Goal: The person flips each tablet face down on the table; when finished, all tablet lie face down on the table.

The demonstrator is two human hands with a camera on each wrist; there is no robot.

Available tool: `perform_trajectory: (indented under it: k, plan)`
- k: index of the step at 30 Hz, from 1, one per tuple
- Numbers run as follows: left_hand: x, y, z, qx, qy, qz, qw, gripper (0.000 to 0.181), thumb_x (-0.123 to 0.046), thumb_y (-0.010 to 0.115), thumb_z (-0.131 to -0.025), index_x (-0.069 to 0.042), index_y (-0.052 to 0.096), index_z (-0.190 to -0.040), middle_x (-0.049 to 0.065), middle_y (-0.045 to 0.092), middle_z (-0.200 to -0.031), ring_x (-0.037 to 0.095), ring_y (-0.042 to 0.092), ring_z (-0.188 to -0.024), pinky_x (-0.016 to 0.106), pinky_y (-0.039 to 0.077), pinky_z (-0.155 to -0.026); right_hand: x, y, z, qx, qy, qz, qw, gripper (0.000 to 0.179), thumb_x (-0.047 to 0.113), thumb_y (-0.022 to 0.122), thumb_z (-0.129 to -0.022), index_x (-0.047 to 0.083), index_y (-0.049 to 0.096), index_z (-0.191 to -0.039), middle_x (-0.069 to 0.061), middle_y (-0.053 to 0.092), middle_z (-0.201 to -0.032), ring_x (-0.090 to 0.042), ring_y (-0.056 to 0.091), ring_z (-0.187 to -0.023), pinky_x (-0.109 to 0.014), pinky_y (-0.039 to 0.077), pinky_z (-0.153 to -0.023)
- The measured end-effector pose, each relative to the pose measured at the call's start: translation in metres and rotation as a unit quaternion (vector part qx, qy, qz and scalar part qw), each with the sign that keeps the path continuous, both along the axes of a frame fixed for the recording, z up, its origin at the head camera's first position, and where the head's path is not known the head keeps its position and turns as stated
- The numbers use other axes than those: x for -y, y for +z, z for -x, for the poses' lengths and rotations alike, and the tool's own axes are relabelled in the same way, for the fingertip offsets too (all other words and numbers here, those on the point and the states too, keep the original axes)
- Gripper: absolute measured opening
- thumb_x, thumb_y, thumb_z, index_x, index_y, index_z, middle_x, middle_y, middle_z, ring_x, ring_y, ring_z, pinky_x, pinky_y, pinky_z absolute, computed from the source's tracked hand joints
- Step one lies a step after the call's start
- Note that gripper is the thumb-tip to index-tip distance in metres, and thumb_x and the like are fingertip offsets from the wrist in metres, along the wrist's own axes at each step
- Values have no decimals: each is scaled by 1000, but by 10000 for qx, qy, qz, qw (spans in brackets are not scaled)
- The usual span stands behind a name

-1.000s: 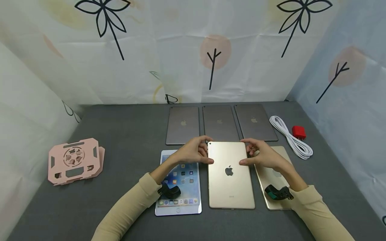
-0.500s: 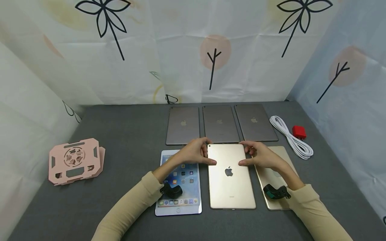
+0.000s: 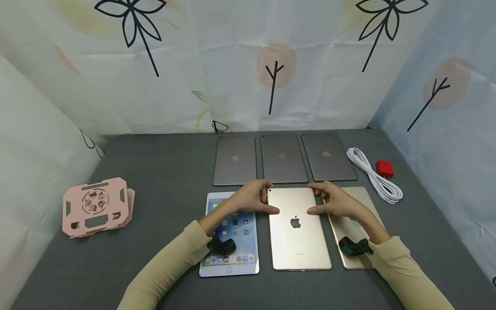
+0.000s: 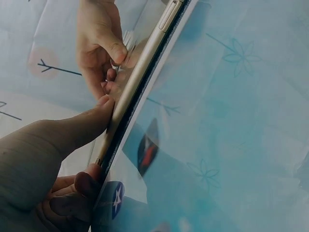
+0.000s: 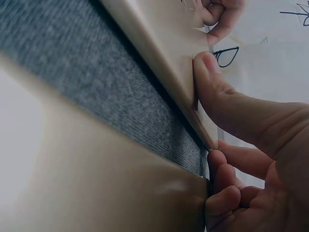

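Note:
Both hands hold a gold tablet [image 3: 296, 241] by its far corners, its back with the dark apple logo facing up. The left hand [image 3: 253, 197] has its thumb on the tablet's back near the far left corner, fingers at the edge. At the far right corner, the right hand [image 3: 334, 200] pinches likewise, thumb on top; the right wrist view shows this thumb [image 5: 210, 72] pressing the gold back. Under the left forearm lies a white tablet [image 3: 228, 270] with its screen lit. A second gold tablet [image 3: 360, 198], back up, lies partly beneath the right wrist.
Three dark grey tablets [image 3: 284, 165] lie face down in a row behind the hands. To their right are a coiled white cable [image 3: 373, 176] and a red charger plug [image 3: 384, 168]. Pink cut-out panels [image 3: 94, 209] are stacked at the left on the grey table [image 3: 162, 172].
The gold tablet has shifted slightly toward the person and a little right, both hands moving with it. The other tablets, cable, plug and pink panels stay put.

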State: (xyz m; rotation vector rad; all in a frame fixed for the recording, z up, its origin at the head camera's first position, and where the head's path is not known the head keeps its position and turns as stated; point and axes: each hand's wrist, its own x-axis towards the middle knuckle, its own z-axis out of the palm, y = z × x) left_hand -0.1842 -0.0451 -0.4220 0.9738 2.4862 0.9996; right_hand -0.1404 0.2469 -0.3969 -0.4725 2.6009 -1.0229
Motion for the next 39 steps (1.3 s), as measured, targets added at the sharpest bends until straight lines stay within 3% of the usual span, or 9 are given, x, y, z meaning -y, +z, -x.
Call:
perform_trajectory:
  k: [24,39]
  plan:
    - [0,-1,0,-64,68,33,10000,72,-37,91,-77,-1,62,-131,-7,54,-67,3,48,-60,23,51,-81,0,-1,-4,104,-97,137,9998,75,21,86,-84,-6,50,-144,-14,47,-108,-22,39,-95,-28,34,-76]
    - [-1,0,0,-273,9,107,9996,70,-38,91,-76,-2,63,-129,-6,56,-67,3,48,-58,21,48,-73,4,-1,-5,12,-48,21,10000,75,21,84,-85,-5,50,-145,-14,48,-109,-22,39,-96,-30,34,-76]
